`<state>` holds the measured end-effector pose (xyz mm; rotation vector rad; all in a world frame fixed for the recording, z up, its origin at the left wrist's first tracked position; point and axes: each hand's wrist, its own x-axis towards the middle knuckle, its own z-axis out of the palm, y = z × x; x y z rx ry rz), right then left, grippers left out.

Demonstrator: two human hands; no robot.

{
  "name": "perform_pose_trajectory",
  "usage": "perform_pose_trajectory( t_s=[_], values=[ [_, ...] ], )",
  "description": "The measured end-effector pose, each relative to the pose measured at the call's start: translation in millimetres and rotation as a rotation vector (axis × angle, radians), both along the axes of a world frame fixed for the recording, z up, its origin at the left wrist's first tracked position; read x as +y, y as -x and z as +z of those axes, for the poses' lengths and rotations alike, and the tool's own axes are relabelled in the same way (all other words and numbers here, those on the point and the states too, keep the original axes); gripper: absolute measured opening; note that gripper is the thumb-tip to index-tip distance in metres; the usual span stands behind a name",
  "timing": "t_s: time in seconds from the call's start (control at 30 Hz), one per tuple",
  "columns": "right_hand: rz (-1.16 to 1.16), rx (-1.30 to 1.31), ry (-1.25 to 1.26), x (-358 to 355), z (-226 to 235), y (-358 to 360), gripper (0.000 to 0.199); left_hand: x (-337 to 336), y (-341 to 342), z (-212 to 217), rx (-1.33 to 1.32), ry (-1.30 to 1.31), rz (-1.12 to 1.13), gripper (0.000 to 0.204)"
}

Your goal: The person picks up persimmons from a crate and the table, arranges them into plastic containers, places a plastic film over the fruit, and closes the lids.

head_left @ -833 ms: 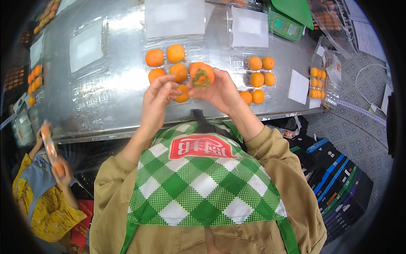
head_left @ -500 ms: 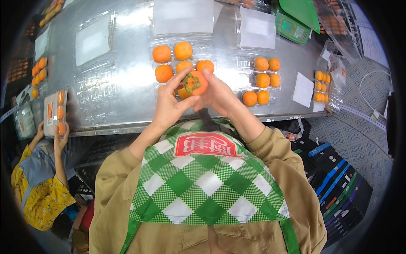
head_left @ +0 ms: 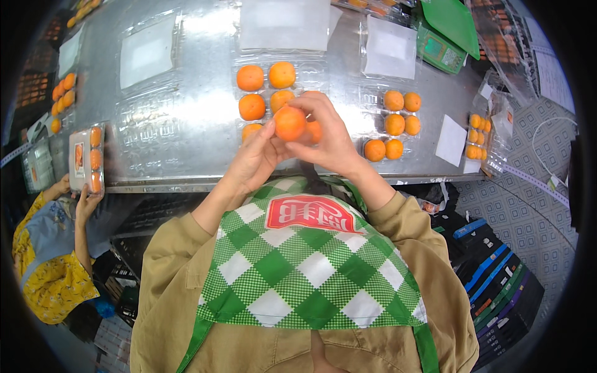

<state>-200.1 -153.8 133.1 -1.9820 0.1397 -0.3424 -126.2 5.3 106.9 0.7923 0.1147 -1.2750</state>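
The left hand point(head_left: 250, 160) and right hand point(head_left: 336, 142) hold a persimmon point(head_left: 290, 124) near the clear tray point(head_left: 309, 69) on the surface point(head_left: 205, 127); both hands' fingers grip it from opposite sides, probably to steady its round body; the tray's hollows seemingly stop the other fruit point(head_left: 252, 107) rolling.

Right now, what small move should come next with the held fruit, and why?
Probably turn the held fruit slightly between the left hand and right hand before lowering it: only smooth orange skin faces the camera, its stem end doesn't show, and it appears to be above the tray rather than seated in it.
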Motion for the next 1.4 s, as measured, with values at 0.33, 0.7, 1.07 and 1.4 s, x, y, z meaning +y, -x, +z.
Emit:
perform_pose_trajectory(
  t_s=[0.33,0.7,1.07,1.4],
  values=[
    [-0.353,0.239,0.202,-69,-59,-38,0.048,12,-14,-10,-0.1,-0.064,-0.072,0.048],
    [-0.451,0.463,0.511,-62,-79,-50,0.043,34,-49,-34,-0.199,-0.168,0.082,0.042],
    [-0.37,0.123,0.47,-103,-84,-64,0.021,-23,-157,-61,-0.793,-0.58,0.293,0.037],
    [-0.025,0.132,0.63,-77,-87,-126,0.031,-76,-194,-102,-1.176,-0.78,0.242,0.054]
  ],
)
